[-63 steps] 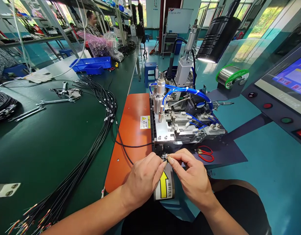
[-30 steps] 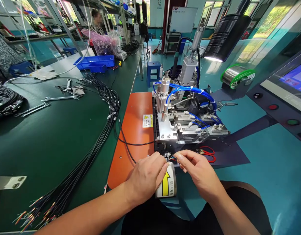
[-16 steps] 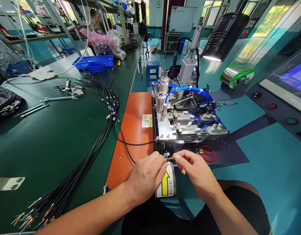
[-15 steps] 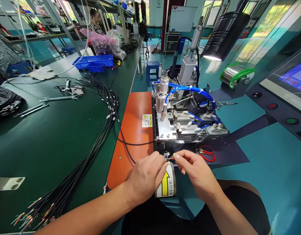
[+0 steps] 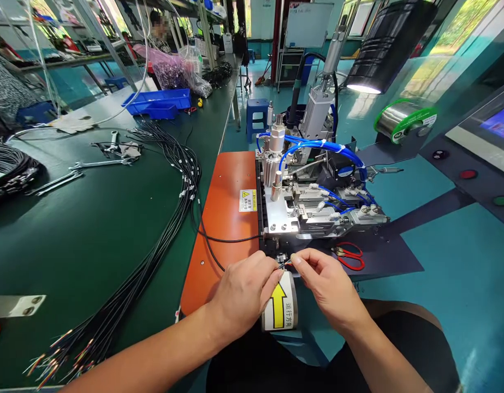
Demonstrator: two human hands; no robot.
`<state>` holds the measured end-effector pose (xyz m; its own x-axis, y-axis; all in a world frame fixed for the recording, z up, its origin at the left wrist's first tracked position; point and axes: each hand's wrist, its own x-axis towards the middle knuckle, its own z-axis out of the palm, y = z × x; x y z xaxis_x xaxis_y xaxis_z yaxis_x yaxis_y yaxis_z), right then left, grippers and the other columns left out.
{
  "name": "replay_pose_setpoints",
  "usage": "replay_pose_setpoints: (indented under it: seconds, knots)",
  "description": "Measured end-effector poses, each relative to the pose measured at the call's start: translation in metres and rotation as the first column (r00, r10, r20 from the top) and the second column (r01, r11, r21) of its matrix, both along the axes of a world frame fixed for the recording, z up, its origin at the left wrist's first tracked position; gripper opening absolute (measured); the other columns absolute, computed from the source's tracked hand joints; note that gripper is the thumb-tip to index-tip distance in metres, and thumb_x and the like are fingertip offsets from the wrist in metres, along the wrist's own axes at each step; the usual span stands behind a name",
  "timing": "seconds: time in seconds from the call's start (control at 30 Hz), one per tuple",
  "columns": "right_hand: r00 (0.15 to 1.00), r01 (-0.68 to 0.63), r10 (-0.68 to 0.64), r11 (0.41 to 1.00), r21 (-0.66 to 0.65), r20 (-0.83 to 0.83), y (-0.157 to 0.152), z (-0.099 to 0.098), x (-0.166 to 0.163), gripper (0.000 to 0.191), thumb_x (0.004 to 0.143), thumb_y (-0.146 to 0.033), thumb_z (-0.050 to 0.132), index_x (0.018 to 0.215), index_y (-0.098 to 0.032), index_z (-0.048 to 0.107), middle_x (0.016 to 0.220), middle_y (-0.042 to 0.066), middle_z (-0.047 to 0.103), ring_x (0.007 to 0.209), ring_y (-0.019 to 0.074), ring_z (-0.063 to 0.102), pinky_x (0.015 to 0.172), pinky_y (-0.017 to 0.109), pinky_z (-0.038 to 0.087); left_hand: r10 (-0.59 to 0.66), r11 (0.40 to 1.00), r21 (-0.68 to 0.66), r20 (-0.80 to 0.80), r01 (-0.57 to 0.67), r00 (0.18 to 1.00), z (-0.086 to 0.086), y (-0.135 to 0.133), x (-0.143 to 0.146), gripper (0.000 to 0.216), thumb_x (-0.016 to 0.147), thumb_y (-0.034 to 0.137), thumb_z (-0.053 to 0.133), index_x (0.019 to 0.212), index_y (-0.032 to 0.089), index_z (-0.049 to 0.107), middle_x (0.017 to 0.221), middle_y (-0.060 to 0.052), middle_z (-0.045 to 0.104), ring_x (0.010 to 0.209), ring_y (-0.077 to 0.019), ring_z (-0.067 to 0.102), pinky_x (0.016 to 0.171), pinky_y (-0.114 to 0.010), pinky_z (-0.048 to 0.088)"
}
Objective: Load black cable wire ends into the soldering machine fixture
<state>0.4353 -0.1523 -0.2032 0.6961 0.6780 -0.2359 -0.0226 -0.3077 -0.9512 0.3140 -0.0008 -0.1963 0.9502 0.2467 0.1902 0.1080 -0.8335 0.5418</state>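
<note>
My left hand [image 5: 252, 289] is closed around the end of a black cable [image 5: 213, 254], which runs back over the orange plate [image 5: 225, 213]. Thin coloured wires [image 5: 288, 262] stick out of the cable toward my right hand [image 5: 323, 284], whose thumb and forefinger pinch their tips. Both hands are just in front of a metal machine [image 5: 313, 202] with blue air tubes. Under my left hand is a white cylinder [image 5: 290, 305] with a yellow arrow. On the green table, a bundle of black cables [image 5: 153, 256] ends in stripped coloured wires.
Red-handled scissors [image 5: 350, 256] lie right of my hands. A solder wire spool [image 5: 405, 120], a black lamp [image 5: 389, 49] and a control panel [image 5: 476, 164] stand at the right. Wrenches [image 5: 100, 164] and a blue tray [image 5: 157, 103] lie on the table. A person [image 5: 158, 30] sits beyond.
The view has shifted slightly. My hands keep nearly the same pose on the cable and its wires.
</note>
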Motion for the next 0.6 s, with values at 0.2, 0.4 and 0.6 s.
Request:
replay_pose_setpoints:
  seconds: [0.2, 0.4, 0.6]
  knots:
    - [0.999, 0.043, -0.042, 0.997, 0.066, -0.008, 0.007, -0.01, -0.001, 0.055, 0.093, -0.061, 0.056, 0.093, -0.006, 0.061, 0.085, 0.008, 0.053, 0.074, 0.0085, 0.046, 0.062, 0.014, 0.039, -0.048, 0.99, -0.138, -0.043, 0.042, 0.998, 0.011, 0.012, -0.004, 0.023, 0.099, 0.032, 0.043, 0.114, 0.027, 0.059, 0.099, 0.0, 0.053, 0.086, -0.0064, 0.049, 0.075, -0.02, 0.04]
    - [0.993, 0.11, -0.113, 0.992, 0.058, 0.044, 0.009, -0.022, -0.003, 0.055, 0.093, -0.061, 0.056, 0.097, -0.007, 0.062, 0.09, 0.009, 0.057, 0.079, 0.0111, 0.051, 0.066, 0.015, 0.043, -0.054, 0.993, -0.1, 0.035, 0.057, 0.998, 0.003, 0.018, -0.002, 0.024, 0.098, 0.026, 0.046, 0.117, 0.03, 0.061, 0.097, 0.001, 0.054, 0.088, -0.0046, 0.049, 0.076, -0.017, 0.04]
    - [0.99, 0.127, -0.13, 0.99, 0.055, 0.058, 0.013, -0.025, -0.006, 0.054, 0.094, -0.061, 0.054, 0.096, -0.007, 0.063, 0.087, 0.009, 0.057, 0.076, 0.0108, 0.051, 0.064, 0.015, 0.042, -0.047, 0.996, -0.078, 0.071, 0.052, 0.996, -0.002, 0.019, 0.002, 0.025, 0.095, 0.017, 0.049, 0.114, 0.028, 0.063, 0.097, 0.001, 0.054, 0.089, -0.0035, 0.049, 0.077, -0.015, 0.039]
